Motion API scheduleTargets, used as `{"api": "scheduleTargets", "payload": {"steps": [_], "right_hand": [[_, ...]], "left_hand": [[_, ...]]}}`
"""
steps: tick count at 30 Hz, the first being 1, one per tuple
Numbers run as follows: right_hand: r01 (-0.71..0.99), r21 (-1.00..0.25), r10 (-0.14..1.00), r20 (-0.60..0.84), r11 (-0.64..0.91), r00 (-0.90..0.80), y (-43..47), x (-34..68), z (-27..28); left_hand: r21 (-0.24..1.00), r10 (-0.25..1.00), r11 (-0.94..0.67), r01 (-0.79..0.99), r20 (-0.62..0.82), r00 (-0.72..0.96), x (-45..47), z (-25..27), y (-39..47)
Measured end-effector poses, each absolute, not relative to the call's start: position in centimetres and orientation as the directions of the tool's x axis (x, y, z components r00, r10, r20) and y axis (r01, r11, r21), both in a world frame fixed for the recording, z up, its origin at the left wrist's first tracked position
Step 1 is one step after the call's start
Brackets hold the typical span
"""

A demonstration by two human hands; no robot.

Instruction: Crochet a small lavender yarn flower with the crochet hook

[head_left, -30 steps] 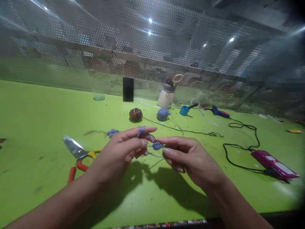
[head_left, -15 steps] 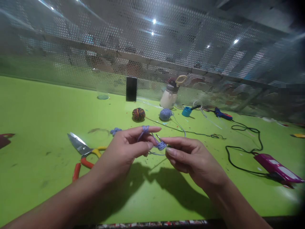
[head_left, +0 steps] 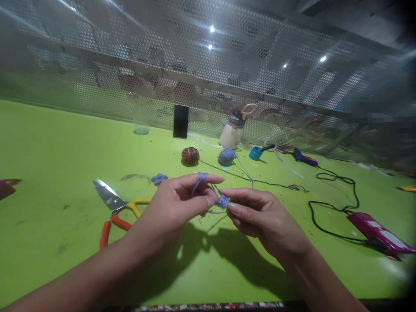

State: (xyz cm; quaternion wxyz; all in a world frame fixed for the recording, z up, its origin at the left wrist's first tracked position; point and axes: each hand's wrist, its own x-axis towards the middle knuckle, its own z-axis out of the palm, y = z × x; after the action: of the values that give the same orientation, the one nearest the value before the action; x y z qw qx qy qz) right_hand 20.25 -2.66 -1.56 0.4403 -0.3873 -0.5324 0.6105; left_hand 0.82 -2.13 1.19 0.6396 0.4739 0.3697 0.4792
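The yarn piece (head_left: 223, 201) (small, knobbly) looks blue-violet.

The green tabletop (head_left: 58, 151) bears dark scuffs, with a multicoloured strip (head_left: 195, 308) along part of its near edge. A grey perforated panel (head_left: 260, 82) spans the far side; shapes behind it are indistinct. Several bright light spots (head_left: 212, 29) show overhead. The extreme right is dark.
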Motion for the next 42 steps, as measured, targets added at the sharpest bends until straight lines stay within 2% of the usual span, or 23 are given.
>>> {"api": "scheduleTargets", "payload": {"steps": [9, 19, 29, 33, 42], "right_hand": [[-0.123, -0.991, 0.953, -0.016, -0.056, -0.302, -2.6, 20.3, -1.6], [-0.116, -0.992, 0.948, -0.005, -0.044, -0.317, -2.8, 20.5, -1.7], [-0.105, -0.994, 0.944, 0.004, -0.033, -0.330, -2.7, 20.5, -1.8], [-0.108, -0.994, 0.946, 0.009, -0.027, -0.324, -2.7, 20.4, -1.7], [-0.105, -0.994, 0.951, 0.013, -0.020, -0.309, -2.6, 20.5, -1.8]], "left_hand": [[0.959, 0.948, 0.108, -0.263, -0.020, 0.318, 0.9, 0.4, -1.6], [0.959, 0.953, 0.049, -0.281, 0.039, 0.300, 1.0, 0.5, -1.9], [0.975, 0.971, 0.044, -0.217, 0.009, 0.238, 1.0, 0.7, -1.9], [0.978, 0.965, 0.057, -0.202, -0.002, 0.263, 0.9, 0.4, -1.7], [0.959, 0.945, 0.057, -0.277, 0.038, 0.324, 0.8, 0.0, -1.5]]}}
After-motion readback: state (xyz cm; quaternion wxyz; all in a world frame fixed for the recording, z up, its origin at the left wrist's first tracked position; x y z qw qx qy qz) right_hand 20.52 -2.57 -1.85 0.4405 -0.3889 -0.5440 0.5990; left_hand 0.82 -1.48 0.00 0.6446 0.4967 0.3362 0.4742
